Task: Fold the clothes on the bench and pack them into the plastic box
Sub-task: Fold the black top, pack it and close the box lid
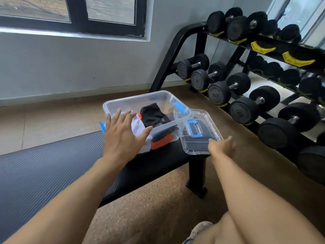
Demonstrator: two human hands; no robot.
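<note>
Clear plastic box (159, 95) at the end of the black bench (149, 164), lid off, blue clip (179, 106) on its far right side. Packed inside: folded clothes (154, 117), a black piece on top, white and orange beneath, pressed against the near wall. Soft, light cloth, likely to spring back up if let go; best flattened from above with a flat palm, not pinched. Left hand (123, 134) spread wide over the near left corner of the box, fingers straight, holding nothing, thumb at the near rim. Right hand (221, 146) at the near edge of the clear lid (198, 131), which lies just right of the box, partly over the bench end. Fingers blurred; grasp on the lid impossible to tell. Lid thin, stiff, light, probably slippery; best taken at an edge or by its blue handle (194, 129). Clothes apparently all in, closing probably next. Further out: grey mat (44, 164) on the left, brown floor (158, 208), a rack (186, 43) of dumbbells (242, 108) at right, window (77, 13) above.
</note>
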